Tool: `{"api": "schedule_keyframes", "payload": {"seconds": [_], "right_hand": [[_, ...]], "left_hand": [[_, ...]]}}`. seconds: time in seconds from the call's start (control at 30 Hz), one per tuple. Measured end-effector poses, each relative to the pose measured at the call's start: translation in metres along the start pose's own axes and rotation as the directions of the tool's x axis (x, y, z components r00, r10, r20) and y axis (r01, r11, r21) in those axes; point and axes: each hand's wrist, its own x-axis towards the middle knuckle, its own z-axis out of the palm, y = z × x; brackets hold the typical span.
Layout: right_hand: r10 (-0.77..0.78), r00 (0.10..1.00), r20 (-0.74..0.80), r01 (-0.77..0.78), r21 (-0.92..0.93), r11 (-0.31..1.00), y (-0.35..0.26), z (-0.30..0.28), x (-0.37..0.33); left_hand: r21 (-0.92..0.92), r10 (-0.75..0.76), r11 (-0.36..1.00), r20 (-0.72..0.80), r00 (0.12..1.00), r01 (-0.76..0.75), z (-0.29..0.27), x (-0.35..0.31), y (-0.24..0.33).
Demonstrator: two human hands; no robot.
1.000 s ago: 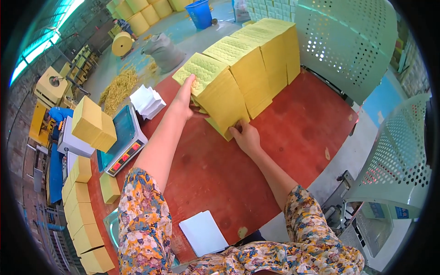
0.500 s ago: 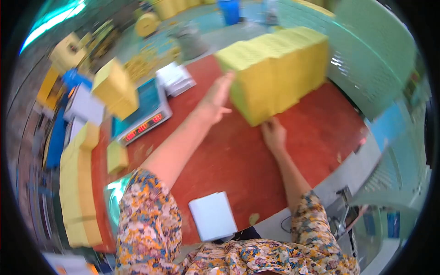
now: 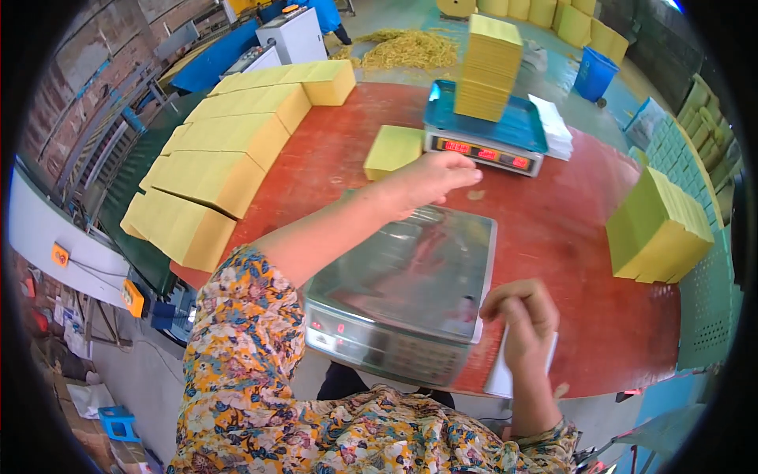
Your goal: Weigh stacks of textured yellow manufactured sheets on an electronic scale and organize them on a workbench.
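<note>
My left hand (image 3: 438, 180) is open, fingers stretched to the right with nothing in them, above the red table between two scales. Near me lies a digital scale (image 3: 403, 268) with a glossy, clear-looking cover. My right hand (image 3: 525, 316) hovers by that scale's right edge, fingers loosely curled and apart from the thumb, holding nothing visible. Beneath it a white pad (image 3: 499, 375) is partly hidden. Farther off, a scale with a blue tray (image 3: 444, 104) carries a tall stack of yellow sheets (image 3: 488, 71). A small yellow stack (image 3: 395, 148) sits just left of it.
Rows of yellow stacks (image 3: 213, 150) line the table's left side. Another yellow row (image 3: 659, 229) stands at the right, beside a green perforated panel (image 3: 711, 316). White sheets (image 3: 550, 126) lie by the far scale. A blue bin (image 3: 596, 75) stands on the floor beyond.
My view has swung left. Both hands have come away from the long yellow row at the right; the left is now between the scales, the right beside the near scale.
</note>
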Motion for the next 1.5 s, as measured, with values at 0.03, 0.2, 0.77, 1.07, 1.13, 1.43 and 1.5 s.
{"api": "schedule_keyframes", "payload": {"seconds": [0.03,0.2,0.77,1.07,1.13,1.43,1.5], "right_hand": [[0.042,0.995,0.091,-0.046,0.041,0.998,0.009,0.039,-0.006],[0.353,0.813,0.462,-0.509,0.272,0.817,0.066,0.217,0.001],[0.211,0.977,-0.021,-0.21,-0.238,0.948,0.212,0.394,0.025],[0.245,0.947,0.209,-0.192,-0.242,0.951,0.241,0.384,-0.003],[0.303,0.892,0.337,-0.219,-0.264,0.939,0.235,0.385,-0.007],[0.064,0.997,-0.033,-0.071,-0.337,0.939,0.202,0.398,0.023],[0.025,0.999,-0.04,-0.036,-0.314,0.949,0.202,0.399,0.021]], "left_hand": [[0.001,-0.001,1.0,0.016,1.0,0.001,-0.029,-0.014,-0.013],[-0.013,-0.072,0.997,-0.165,0.984,0.071,-0.177,-0.047,-0.081],[0.905,0.461,0.412,-0.306,0.833,0.104,-0.518,0.174,-0.131],[0.954,0.455,0.088,-0.295,0.84,0.287,-0.557,0.312,-0.142],[0.965,0.362,0.026,-0.253,0.897,0.261,-0.54,0.307,-0.142],[0.986,0.425,0.158,-0.026,0.905,-0.046,-0.391,0.147,-0.166],[0.988,0.441,0.131,0.016,0.897,-0.082,-0.366,0.088,-0.169]]}}
